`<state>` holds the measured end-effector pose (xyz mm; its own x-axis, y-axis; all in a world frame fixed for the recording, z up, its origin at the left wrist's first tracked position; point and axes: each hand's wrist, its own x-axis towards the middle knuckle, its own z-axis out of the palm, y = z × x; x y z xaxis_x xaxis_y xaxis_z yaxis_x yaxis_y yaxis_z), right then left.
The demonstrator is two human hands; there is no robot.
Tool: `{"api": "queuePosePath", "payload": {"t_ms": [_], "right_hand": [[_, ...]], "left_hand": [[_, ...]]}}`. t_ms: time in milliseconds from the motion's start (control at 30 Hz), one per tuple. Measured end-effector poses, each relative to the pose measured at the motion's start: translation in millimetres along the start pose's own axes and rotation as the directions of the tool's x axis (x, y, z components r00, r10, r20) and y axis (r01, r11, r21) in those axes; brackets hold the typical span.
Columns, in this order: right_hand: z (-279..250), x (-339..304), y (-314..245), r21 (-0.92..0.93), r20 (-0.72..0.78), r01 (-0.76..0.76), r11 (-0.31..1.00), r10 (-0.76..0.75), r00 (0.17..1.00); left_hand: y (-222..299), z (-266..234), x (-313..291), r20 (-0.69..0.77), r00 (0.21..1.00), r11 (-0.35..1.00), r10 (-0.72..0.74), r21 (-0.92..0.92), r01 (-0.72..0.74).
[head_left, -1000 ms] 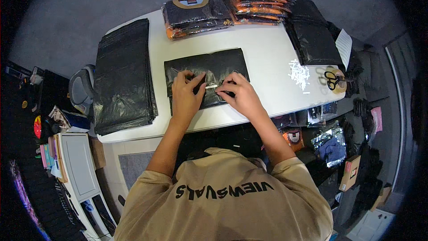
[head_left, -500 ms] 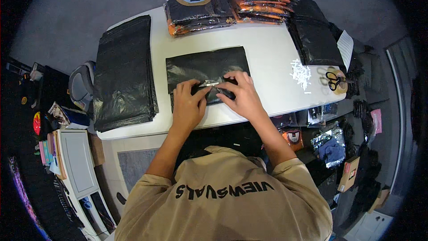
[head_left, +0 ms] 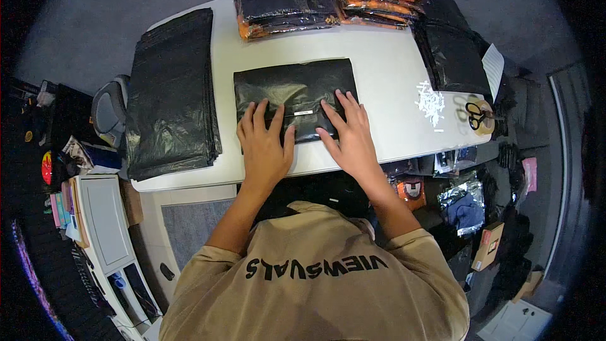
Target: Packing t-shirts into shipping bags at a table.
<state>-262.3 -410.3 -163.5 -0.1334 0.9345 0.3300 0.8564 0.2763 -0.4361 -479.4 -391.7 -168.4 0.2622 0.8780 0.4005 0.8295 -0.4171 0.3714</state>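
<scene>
A black plastic mailing bag [head_left: 290, 88] lies on the white table [head_left: 385, 120] in front of me, with its near part folded over. On the fold sits a small white label [head_left: 303, 113]. My left hand [head_left: 262, 142] rests on the bag's left side, fingers spread and flat. Across from it, my right hand [head_left: 349, 129] lies on the right side of the bag, its fingers also spread. Neither hand grips anything.
A tall stack of black bags [head_left: 170, 95] covers the table's left end. Clear-wrapped folded shirts [head_left: 287, 9] and a higher pile [head_left: 379, 0] stand at the back. More black bags [head_left: 457, 57], scattered white labels [head_left: 430, 104], scissors [head_left: 476, 115] and a tape roll [head_left: 485, 127] lie right.
Both hands have gone from pinching around the white label at the fold to lying flat and spread on either side of it. The label now shows plainly on the bag.
</scene>
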Motion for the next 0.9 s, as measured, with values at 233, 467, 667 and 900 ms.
{"api": "queuePosePath", "payload": {"t_ms": [233, 467, 667, 900], "right_hand": [[5.9, 2.9, -13.2, -0.037, 0.093, 0.082, 0.996, -0.079, 0.993], [-12.1, -10.4, -6.1, 0.009, 0.109, 0.033, 0.999, -0.034, 0.993], [-13.3, -14.4, -6.7, 0.018, 0.126, 0.044, 0.999, -0.046, 0.991], [-16.2, 0.9, -17.3, 0.091, 0.171, 0.046, 0.995, -0.061, 0.983]], "left_hand": [[18.3, 6.1, 4.4, 0.073, 0.994, 0.996, 0.082, -0.041, -0.079], [8.6, -10.5, -4.3, 0.092, 0.995, 0.999, 0.029, -0.036, -0.026], [18.6, -13.3, -11.2, 0.186, 0.982, 0.999, 0.041, 0.006, -0.043], [27.2, -11.9, -1.2, 0.176, 0.983, 0.998, 0.047, -0.047, -0.039]]}}
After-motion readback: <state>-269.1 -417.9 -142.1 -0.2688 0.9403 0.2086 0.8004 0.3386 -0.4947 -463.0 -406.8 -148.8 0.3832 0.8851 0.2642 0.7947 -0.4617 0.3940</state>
